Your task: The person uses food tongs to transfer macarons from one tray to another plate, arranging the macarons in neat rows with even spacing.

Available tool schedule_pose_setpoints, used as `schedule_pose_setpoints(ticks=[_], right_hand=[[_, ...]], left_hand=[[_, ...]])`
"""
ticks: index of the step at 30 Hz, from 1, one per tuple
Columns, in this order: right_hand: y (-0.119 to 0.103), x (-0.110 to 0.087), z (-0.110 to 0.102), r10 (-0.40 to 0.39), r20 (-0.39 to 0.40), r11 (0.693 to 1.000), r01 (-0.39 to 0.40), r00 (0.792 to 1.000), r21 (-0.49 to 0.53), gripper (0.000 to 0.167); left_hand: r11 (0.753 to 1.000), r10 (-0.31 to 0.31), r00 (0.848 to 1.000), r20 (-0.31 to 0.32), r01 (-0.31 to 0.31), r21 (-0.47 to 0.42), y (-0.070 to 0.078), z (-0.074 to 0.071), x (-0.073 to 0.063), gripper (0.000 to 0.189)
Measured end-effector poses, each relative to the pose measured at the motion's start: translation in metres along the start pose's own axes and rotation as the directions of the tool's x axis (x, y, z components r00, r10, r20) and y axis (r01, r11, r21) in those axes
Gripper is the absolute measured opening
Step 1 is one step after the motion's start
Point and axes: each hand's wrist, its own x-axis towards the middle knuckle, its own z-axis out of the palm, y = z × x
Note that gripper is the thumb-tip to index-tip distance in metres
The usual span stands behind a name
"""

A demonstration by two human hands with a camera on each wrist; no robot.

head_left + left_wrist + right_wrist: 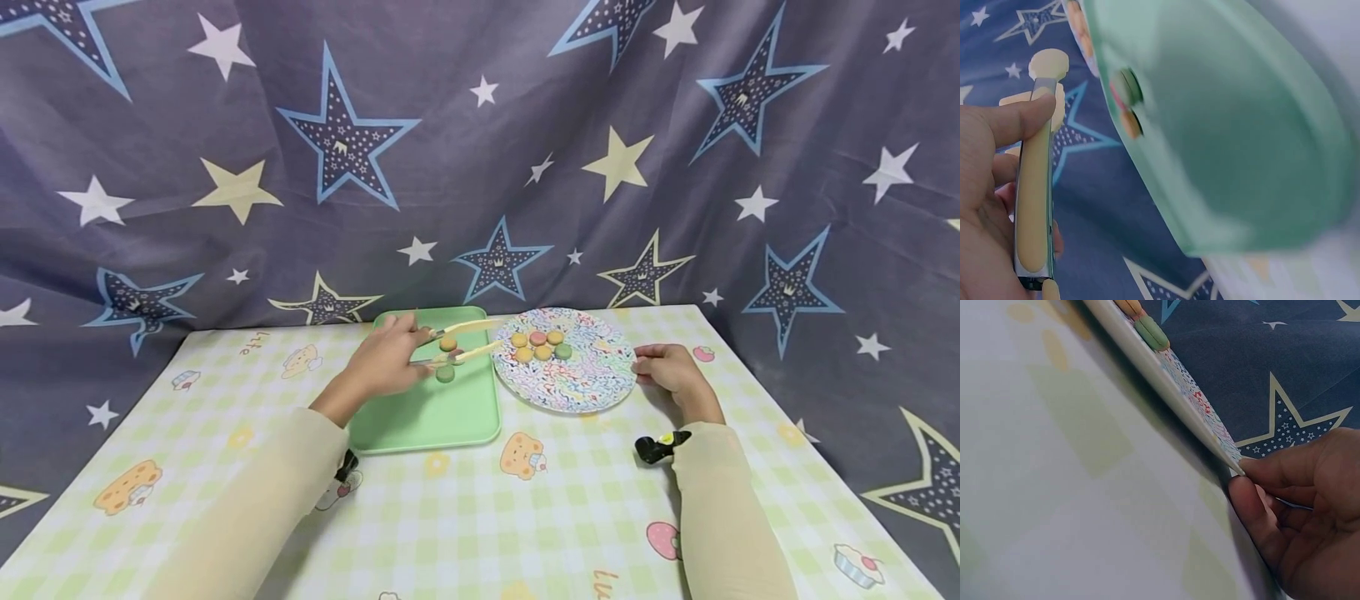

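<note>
My left hand (388, 354) grips a pair of food tongs (1035, 194) with pale yellow arms, held over the green tray (420, 425). The tong arms are spread apart, their tips reaching to the left rim of the plate (577, 392), nothing between them. Beneath the tongs, in the tray, lie a green macaron (446, 373), an orange macaron (447, 342) and a pink one (1116, 95), partly covered. My right hand (675, 379) pinches the right rim of the colour-speckled plate between thumb and fingers. Several macarons (543, 353), yellow, pink and green, sit on the plate's left half.
The tray and plate stand side by side at the back of a table with a green checked cloth (465, 533). A dark star-patterned curtain (480, 167) hangs right behind them. Each wrist carries a black camera strap (660, 447).
</note>
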Motion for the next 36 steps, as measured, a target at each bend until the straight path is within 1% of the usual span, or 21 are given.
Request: schedule_pose_setpoints(ticks=[3,6,14,20,24,28,36], right_hand=[[0.001,0.001,0.000,-0.003,0.006,1.000,0.003,1.000,0.000,0.043],[0.001,0.001,0.001,0.002,0.007,1.000,-0.002,1.000,-0.004,0.042],[-0.001,0.000,0.000,-0.002,-0.007,1.000,0.002,1.000,-0.005,0.042],[-0.001,0.001,0.001,0.012,-0.014,1.000,-0.012,1.000,-0.010,0.041],[-0.001,0.001,0.002,0.016,-0.015,1.000,-0.016,1.000,-0.010,0.041],[-0.001,0.002,0.003,0.021,-0.022,1.000,-0.021,1.000,-0.013,0.041],[-0.001,0.001,0.003,0.020,-0.017,1.000,-0.020,1.000,-0.006,0.041]], left_hand=[[1.000,-0.004,1.000,-0.008,0.004,0.012,-0.010,-0.003,-0.009,0.066],[1.000,0.006,1.000,-0.013,-0.005,0.024,-0.020,-0.004,-0.018,0.066],[0.998,0.031,0.999,-0.040,-0.029,0.058,-0.040,-0.008,-0.037,0.065],[0.999,0.048,0.997,-0.058,-0.047,0.022,-0.053,-0.009,-0.050,0.063],[0.999,0.049,0.998,-0.046,-0.050,-0.016,-0.058,-0.009,-0.059,0.064],[0.998,0.041,0.999,-0.033,-0.043,-0.047,-0.061,-0.008,-0.064,0.065],[0.994,0.056,0.998,-0.023,-0.058,-0.097,-0.065,-0.004,-0.067,0.068]])
